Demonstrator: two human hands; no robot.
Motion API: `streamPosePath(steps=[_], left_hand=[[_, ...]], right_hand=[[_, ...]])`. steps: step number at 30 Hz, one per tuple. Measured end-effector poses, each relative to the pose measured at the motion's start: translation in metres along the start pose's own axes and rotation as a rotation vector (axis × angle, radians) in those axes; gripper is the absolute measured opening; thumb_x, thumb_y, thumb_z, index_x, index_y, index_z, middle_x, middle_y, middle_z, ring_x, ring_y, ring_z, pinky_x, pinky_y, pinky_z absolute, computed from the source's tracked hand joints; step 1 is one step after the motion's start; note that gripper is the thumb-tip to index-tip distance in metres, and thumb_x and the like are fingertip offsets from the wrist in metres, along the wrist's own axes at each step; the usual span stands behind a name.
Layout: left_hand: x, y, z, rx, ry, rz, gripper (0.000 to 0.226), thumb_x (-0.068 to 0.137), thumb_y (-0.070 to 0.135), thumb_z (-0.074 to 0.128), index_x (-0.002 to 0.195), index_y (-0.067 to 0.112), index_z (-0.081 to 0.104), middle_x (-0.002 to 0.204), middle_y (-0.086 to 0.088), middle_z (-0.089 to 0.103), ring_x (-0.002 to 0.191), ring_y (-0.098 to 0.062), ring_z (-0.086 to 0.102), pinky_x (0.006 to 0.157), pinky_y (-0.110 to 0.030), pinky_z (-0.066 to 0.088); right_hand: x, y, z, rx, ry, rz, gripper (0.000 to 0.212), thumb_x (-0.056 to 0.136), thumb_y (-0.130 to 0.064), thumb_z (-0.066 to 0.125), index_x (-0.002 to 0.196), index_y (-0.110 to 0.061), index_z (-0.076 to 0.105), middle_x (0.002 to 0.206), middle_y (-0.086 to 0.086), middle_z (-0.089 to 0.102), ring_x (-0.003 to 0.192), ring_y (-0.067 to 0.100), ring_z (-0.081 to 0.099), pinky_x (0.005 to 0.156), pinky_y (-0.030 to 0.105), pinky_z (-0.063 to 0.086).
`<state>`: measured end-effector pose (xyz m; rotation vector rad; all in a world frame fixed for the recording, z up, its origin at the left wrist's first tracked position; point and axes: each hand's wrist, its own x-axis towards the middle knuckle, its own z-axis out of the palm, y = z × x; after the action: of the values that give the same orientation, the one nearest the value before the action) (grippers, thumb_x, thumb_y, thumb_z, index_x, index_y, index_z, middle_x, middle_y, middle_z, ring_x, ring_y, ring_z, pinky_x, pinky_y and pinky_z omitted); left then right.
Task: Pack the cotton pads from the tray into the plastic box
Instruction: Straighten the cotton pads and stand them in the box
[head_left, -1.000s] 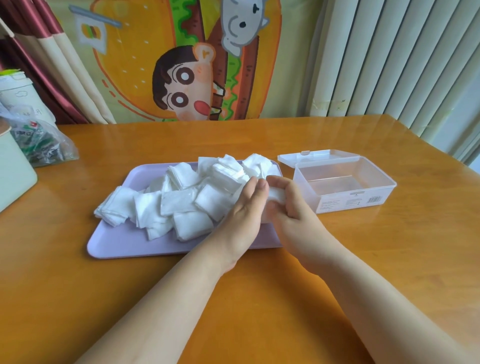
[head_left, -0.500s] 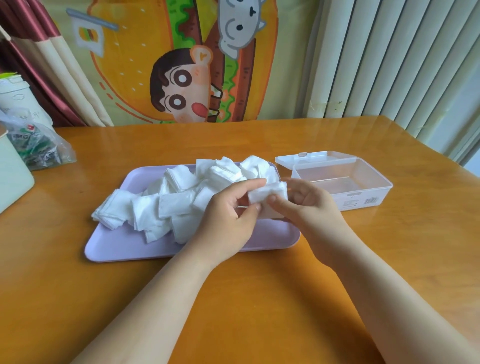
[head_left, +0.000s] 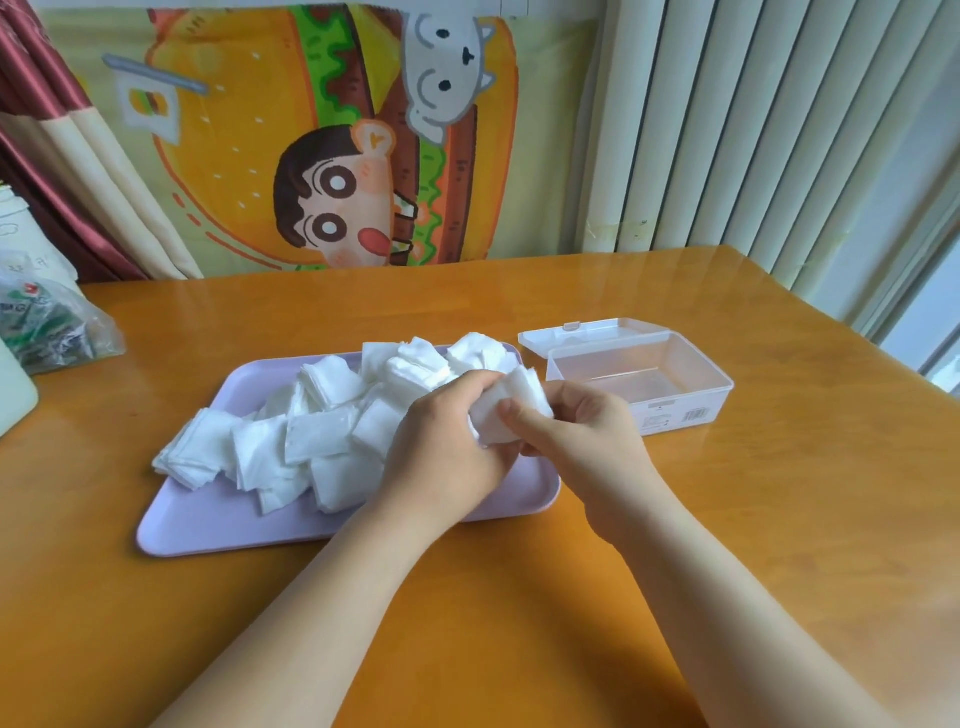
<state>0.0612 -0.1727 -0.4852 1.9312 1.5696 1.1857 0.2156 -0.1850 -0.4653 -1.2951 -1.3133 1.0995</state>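
A small stack of white square cotton pads (head_left: 511, 410) sits between the fingers (head_left: 470, 385) of the left hand (head_left: 447, 447) and the right hand (head_left: 587, 431), above the right end of the lilac rectangular plastic tray (head_left: 208, 525). Left of the fingers, a loose heap of pads (head_left: 291, 441) lies on the tray. Right of the fingers, just beside the tray, stands the clear rectangular plastic box (head_left: 675, 415), its lid (head_left: 571, 335) open behind it. All rest on the orange-brown wooden table (head_left: 753, 519).

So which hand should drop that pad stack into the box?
Right, probably. The right hand pinches the small stack of white square cotton pads and sits nearest the open clear plastic box; the left hand, also gripping it, is over the lilac plastic tray.
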Motion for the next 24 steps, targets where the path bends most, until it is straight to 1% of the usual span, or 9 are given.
streamPosePath(steps=[2, 4, 5, 10, 13, 15, 17, 20, 24], left_hand=[[0.006, 0.006, 0.003, -0.021, -0.056, 0.004, 0.058, 0.082, 0.032, 0.084, 0.133, 0.044, 0.059, 0.113, 0.022, 0.068, 0.094, 0.006, 0.062, 0.083, -0.023, 0.055], [0.018, 0.014, 0.006, -0.009, -0.1, 0.009, 0.071, 0.084, 0.028, 0.083, 0.146, 0.039, 0.051, 0.128, 0.021, 0.06, 0.106, 0.005, 0.06, 0.092, -0.025, 0.053], [0.024, 0.017, 0.008, -0.009, -0.114, 0.002, 0.068, 0.086, 0.028, 0.082, 0.146, 0.037, 0.051, 0.129, 0.019, 0.059, 0.108, 0.001, 0.062, 0.093, -0.03, 0.054], [0.054, 0.026, 0.034, 0.042, -0.219, -0.055, 0.038, 0.093, 0.032, 0.072, 0.13, 0.032, 0.066, 0.119, 0.011, 0.066, 0.102, -0.009, 0.066, 0.092, -0.036, 0.056], [0.058, 0.025, 0.049, 0.029, -0.232, -0.084, 0.032, 0.096, 0.035, 0.068, 0.128, 0.028, 0.069, 0.107, 0.008, 0.073, 0.094, -0.01, 0.068, 0.088, -0.031, 0.056], [0.059, 0.022, 0.055, -0.023, -0.219, -0.086, 0.023, 0.096, 0.034, 0.069, 0.117, 0.027, 0.073, 0.091, 0.005, 0.076, 0.084, -0.011, 0.07, 0.081, -0.033, 0.058], [0.057, 0.019, 0.058, -0.084, -0.218, -0.075, 0.013, 0.096, 0.032, 0.068, 0.105, 0.027, 0.075, 0.077, 0.001, 0.073, 0.07, -0.011, 0.066, 0.073, -0.035, 0.055], [0.057, 0.012, 0.064, -0.113, -0.227, -0.051, 0.011, 0.097, 0.03, 0.064, 0.091, 0.03, 0.073, 0.069, -0.001, 0.067, 0.057, -0.01, 0.051, 0.061, -0.034, 0.048], [0.057, 0.005, 0.067, -0.112, -0.233, -0.038, 0.013, 0.098, 0.033, 0.063, 0.088, 0.032, 0.071, 0.075, 0.003, 0.069, 0.068, -0.015, 0.059, 0.068, -0.038, 0.053]], right_hand=[[0.006, -0.008, -0.006, 0.004, 0.086, -0.034, 0.013, 0.088, -0.021, 0.075, 0.088, -0.008, 0.077, 0.086, 0.019, 0.075, 0.075, 0.025, 0.067, 0.073, 0.052, 0.057], [0.02, -0.02, -0.021, -0.03, 0.207, -0.073, 0.018, 0.086, -0.021, 0.072, 0.086, -0.003, 0.073, 0.074, 0.011, 0.068, 0.069, 0.019, 0.059, 0.059, 0.042, 0.048], [0.03, -0.025, -0.03, -0.098, 0.258, -0.089, 0.02, 0.086, -0.021, 0.071, 0.083, -0.002, 0.07, 0.069, 0.006, 0.062, 0.065, 0.018, 0.056, 0.057, 0.035, 0.043], [0.075, -0.024, -0.065, -0.58, 0.311, -0.039, 0.037, 0.087, -0.032, 0.067, 0.065, -0.004, 0.056, 0.057, 0.001, 0.044, 0.053, 0.02, 0.041, 0.05, 0.027, 0.028], [0.093, -0.01, -0.068, -0.781, 0.276, 0.068, 0.027, 0.082, -0.022, 0.07, 0.063, -0.012, 0.054, 0.058, 0.001, 0.054, 0.053, 0.023, 0.049, 0.048, 0.026, 0.028], [0.1, -0.001, -0.062, -0.846, 0.281, 0.081, 0.016, 0.077, -0.021, 0.075, 0.075, -0.017, 0.06, 0.071, 0.001, 0.064, 0.066, 0.025, 0.061, 0.051, 0.027, 0.035], [0.101, 0.003, -0.053, -0.873, 0.271, 0.088, 0.02, 0.077, -0.023, 0.077, 0.081, -0.02, 0.058, 0.077, -0.001, 0.064, 0.073, 0.025, 0.063, 0.056, 0.028, 0.039], [0.104, 0.003, -0.046, -0.906, 0.215, 0.078, 0.033, 0.08, -0.022, 0.075, 0.064, -0.019, 0.046, 0.065, 0.001, 0.053, 0.057, 0.022, 0.047, 0.049, 0.026, 0.029], [0.103, -0.009, -0.052, -0.923, 0.026, 0.073, 0.041, 0.089, -0.014, 0.066, 0.054, -0.017, 0.045, 0.054, 0.003, 0.044, 0.048, 0.02, 0.038, 0.045, 0.026, 0.025]])
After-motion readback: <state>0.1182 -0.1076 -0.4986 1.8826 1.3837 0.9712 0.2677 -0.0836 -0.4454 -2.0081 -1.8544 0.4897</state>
